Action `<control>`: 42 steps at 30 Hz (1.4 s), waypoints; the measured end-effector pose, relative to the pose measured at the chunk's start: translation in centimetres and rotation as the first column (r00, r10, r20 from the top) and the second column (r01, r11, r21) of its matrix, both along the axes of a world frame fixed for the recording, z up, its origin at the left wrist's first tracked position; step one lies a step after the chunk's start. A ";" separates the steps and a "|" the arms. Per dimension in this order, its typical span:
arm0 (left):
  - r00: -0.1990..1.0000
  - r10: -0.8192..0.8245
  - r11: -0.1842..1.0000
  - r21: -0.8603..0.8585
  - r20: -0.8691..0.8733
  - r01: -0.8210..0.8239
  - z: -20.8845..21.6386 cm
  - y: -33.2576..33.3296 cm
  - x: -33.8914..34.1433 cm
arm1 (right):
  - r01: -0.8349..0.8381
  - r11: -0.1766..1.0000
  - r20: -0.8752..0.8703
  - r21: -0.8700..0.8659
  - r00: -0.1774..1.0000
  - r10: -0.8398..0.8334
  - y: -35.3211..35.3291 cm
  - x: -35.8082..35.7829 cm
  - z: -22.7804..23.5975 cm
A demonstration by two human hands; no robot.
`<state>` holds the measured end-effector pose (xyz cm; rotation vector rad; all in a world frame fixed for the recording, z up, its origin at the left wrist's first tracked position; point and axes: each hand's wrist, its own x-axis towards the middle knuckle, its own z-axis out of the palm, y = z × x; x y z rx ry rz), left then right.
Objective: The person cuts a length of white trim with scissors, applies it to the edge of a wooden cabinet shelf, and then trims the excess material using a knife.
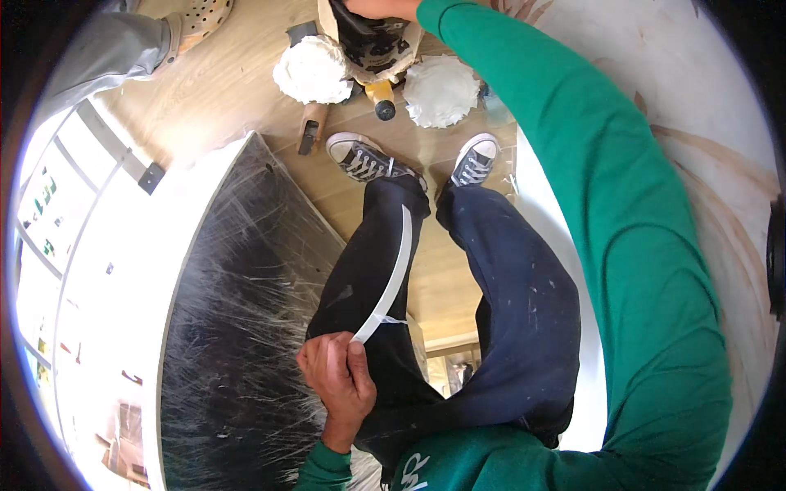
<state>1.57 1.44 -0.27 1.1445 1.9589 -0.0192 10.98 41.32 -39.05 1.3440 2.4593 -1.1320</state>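
Observation:
My left hand (337, 378) is closed round the lower end of a thin, narrow white strip (399, 270). The strip curves upward in front of my dark trousers, and a small pale shred hangs off its side. At the top edge, my right hand (383, 7) reaches to the far side of an open brown bag (330, 24) with a dark, blotchy inside. The fingers of that hand are hidden. Beside the bag lie two round, ragged white pads (313, 70), one to each side. Between them a yellow tool (380, 96) with a black end pokes out.
A brown block with a dark slot (310, 131) lies on the wood-look floor near my sneakers (366, 157). To my left stands a dark panel (237, 327) under scuffed clear film. Another person's clog (205, 23) and grey trouser leg are at the far left. A marbled surface (696, 90) borders the right.

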 end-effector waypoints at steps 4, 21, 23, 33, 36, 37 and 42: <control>1.000 -0.007 1.000 0.013 -0.015 0.007 -0.1 0.0 0.1 | 0.016 0.983 0.010 -0.183 1.000 -0.014 -0.3 -1.2 -0.6; 1.000 0.008 1.000 -0.029 0.004 -0.008 0.3 -0.7 0.2 | 0.076 0.991 0.042 0.111 0.996 -0.081 -7.6 3.2 -8.1; 0.999 0.025 1.000 -0.013 0.023 -0.025 0.4 -0.7 0.5 | 0.182 0.971 -0.040 0.156 0.983 -0.178 -6.5 3.5 -5.7; 0.996 0.063 0.994 0.090 0.060 -0.068 2.3 -3.7 3.5 | 0.196 0.980 -0.043 -0.047 0.979 -0.198 -9.9 7.9 5.4; 0.995 0.035 0.989 0.139 0.094 -0.048 1.7 -4.4 4.6 | 0.253 0.968 0.181 0.005 0.951 -0.249 -10.0 10.2 3.6; 0.994 0.043 0.990 0.126 0.099 -0.055 2.1 -4.8 5.2 | 0.167 0.986 0.202 -0.002 0.966 -0.163 -10.6 10.2 3.8; 0.996 0.047 0.988 0.145 0.082 -0.058 1.3 -6.0 5.6 | -0.283 0.956 0.197 -0.078 0.936 0.293 -12.1 12.0 3.4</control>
